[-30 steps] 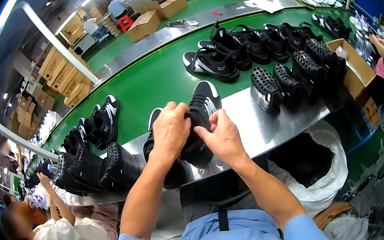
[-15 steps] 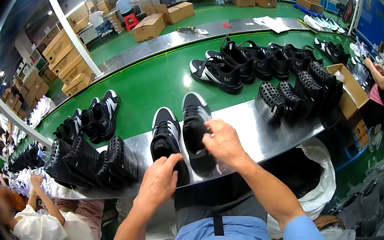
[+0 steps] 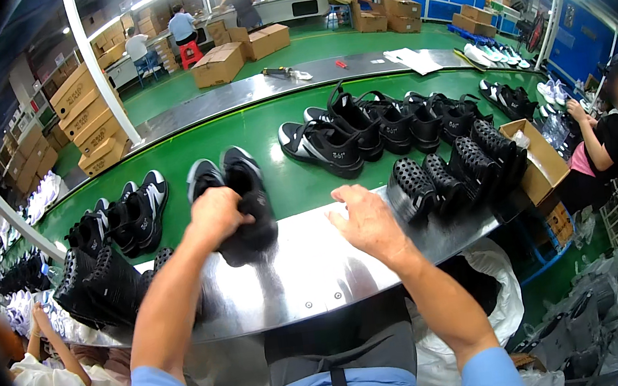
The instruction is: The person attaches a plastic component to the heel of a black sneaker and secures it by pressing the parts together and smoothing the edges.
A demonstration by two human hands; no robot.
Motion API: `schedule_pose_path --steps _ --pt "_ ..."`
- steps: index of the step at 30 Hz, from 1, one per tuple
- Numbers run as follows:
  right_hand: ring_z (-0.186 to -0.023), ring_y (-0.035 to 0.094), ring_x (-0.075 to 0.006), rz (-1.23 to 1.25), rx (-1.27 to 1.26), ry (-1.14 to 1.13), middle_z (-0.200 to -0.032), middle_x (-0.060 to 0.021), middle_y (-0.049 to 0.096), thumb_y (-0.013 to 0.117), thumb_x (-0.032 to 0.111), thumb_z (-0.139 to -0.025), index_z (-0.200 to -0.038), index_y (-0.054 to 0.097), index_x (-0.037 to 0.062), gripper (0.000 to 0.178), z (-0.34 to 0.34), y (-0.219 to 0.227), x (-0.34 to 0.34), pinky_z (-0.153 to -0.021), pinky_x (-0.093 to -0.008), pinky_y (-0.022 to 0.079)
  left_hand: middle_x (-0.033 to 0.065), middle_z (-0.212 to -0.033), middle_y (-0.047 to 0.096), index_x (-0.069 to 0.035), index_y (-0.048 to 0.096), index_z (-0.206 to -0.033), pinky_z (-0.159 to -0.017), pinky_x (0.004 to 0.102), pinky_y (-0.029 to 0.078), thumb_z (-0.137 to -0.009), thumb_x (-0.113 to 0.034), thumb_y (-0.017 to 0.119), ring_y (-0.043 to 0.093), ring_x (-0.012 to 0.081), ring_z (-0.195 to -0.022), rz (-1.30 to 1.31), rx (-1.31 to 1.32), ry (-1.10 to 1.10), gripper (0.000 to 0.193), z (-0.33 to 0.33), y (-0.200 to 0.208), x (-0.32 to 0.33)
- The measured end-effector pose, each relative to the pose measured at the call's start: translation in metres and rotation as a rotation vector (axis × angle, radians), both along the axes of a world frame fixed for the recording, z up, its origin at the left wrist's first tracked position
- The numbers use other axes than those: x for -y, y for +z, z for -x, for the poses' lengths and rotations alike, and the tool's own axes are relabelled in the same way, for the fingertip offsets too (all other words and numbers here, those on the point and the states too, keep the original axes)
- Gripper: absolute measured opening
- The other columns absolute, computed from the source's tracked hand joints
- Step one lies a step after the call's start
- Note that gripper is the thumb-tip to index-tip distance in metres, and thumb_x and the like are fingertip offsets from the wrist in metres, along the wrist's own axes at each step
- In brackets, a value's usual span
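My L hand (image 3: 215,216) was closed over the heel ends of a pair of black low-top sneakers with white sole edging (image 3: 237,202), fingers wrapped round both so the 2 shoes moved as one unit; the pair lay side by side, toes pointing away from me, straddling the line where the polished steel bench strip (image 3: 311,270) met the green conveyor belt (image 3: 263,133). My R hand (image 3: 366,221) was flat and spread, holding nothing, palm down on the steel just R of the pair, prob. as a brace while the L did the gripping. To the R of that hand, a row of black perforated slip-on shoes (image 3: 453,175) stood on edge, packed close, approx. touching each other, next to an open brown cardboard box (image 3: 544,160) at the bench end. Farther out on the belt sat black sneakers w/ white side panels (image 3: 322,141) and a cluster of black lace-up shoes (image 3: 412,118). On my L, more black-and-white sneakers (image 3: 130,211) and a stack of black perforated shoes (image 3: 100,284) crowded the bench edge, within reach. Another worker in a black top (image 3: 611,140) sat at the far R; a person in a white top (image 3: 45,372) was low at my L.
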State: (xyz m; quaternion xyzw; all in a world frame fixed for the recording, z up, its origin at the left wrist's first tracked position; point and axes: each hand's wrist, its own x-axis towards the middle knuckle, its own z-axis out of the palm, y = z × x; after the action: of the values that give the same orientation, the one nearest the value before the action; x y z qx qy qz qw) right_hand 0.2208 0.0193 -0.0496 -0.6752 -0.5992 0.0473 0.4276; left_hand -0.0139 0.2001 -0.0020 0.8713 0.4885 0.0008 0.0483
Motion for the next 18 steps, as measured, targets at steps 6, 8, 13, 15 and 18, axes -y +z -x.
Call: schedule_pose_path --steps 6,8,13,15,18 --pt "-0.118 0.061 -0.0435 0.362 0.465 -0.14 -0.121 -0.0249 0.065 0.076 0.025 -0.079 -0.121 0.071 0.0096 0.045 -0.067 0.043 -0.095 -0.101 -0.0508 0.051 0.0189 -0.13 0.069 -0.017 0.071 -0.135 -0.104 0.0471 0.054 -0.074 -0.026 0.089 0.064 0.0389 -0.123 0.018 -0.25 0.059 0.064 0.059 0.002 -0.084" --pt "-0.13 0.055 -0.0402 0.577 0.56 -0.154 -0.134 -0.0217 0.06 0.076 0.02 -0.079 -0.132 0.072 0.0236 0.053 -0.104 0.037 -0.128 -0.109 -0.0478 0.046 0.0148 -0.138 0.062 -0.022 0.067 -0.14 -0.105 0.0487 0.051 -0.075 -0.031 0.089 0.055 0.0394 -0.132 -0.12 -0.28 0.129 0.069 0.033 0.015 -0.052" --pt "-0.134 0.057 -0.0322 0.844 0.709 -0.141 -0.136 -0.0138 0.066 0.095 0.041 -0.068 -0.128 0.075 0.0325 0.065 -0.139 0.017 -0.184 -0.107 -0.0447 0.04 0.0137 -0.115 0.068 -0.008 0.074 -0.112 -0.093 0.0443 0.051 -0.079 -0.017 0.085 0.063 0.0344 -0.112 -0.344 0.44 -0.318 0.035 0.038 0.002 0.078" --pt "-0.123 0.065 -0.0299 0.893 0.689 -0.074 -0.124 -0.0079 0.074 0.092 0.047 -0.069 -0.123 0.078 0.0276 0.059 -0.145 0.017 -0.192 -0.108 -0.0501 0.041 0.0163 -0.108 0.071 -0.006 0.078 -0.103 -0.091 0.0462 0.054 -0.078 -0.014 0.085 0.066 0.0365 -0.104 -0.149 0.5 -0.282 0.027 0.057 -0.021 0.129" --pt "-0.119 0.071 -0.0262 0.852 0.856 0.024 -0.122 -0.0066 0.078 0.092 0.05 -0.07 -0.114 0.081 0.0186 0.055 -0.121 0.027 -0.211 -0.095 -0.0466 0.049 0.0173 -0.107 0.073 -0.005 0.078 -0.102 -0.09 0.0455 0.055 -0.08 -0.013 0.084 0.068 0.0377 -0.103 0.084 0.662 -0.257 0.024 0.077 -0.052 0.15"
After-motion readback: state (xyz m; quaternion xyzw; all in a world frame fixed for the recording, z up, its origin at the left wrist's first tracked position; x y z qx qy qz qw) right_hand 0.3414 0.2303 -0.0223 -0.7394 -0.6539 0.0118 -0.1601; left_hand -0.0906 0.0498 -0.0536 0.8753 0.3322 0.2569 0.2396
